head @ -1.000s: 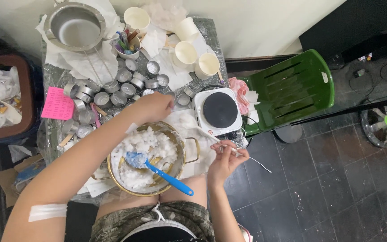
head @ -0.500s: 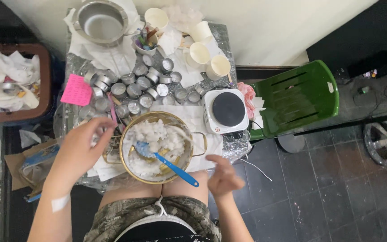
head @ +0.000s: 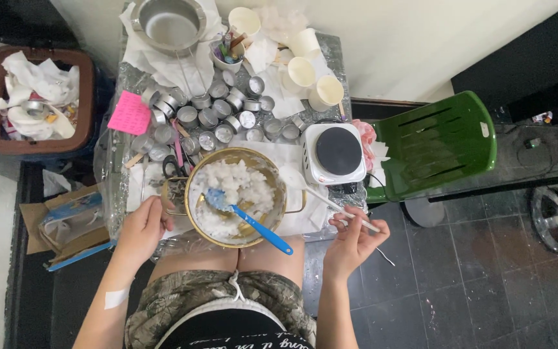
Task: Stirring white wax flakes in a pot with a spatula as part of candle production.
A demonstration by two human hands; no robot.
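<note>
The left hand (head: 142, 226) curled around the near-left handle of the gold pot (head: 196, 169) of white flakes, steadying it. Right of the pot, the right hand (head: 355, 238) pinched a thin white stick (head: 330, 202), palm upward.

Dark tiled floor (head: 485, 284), white wall (head: 421, 39), green plastic chair (head: 440, 145)

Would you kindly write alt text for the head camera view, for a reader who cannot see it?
Seen from above, a seated person's left hand grips the handle of a brass pot of white flakes with a blue spatula inside, while the right hand holds a thin white stick.
</note>
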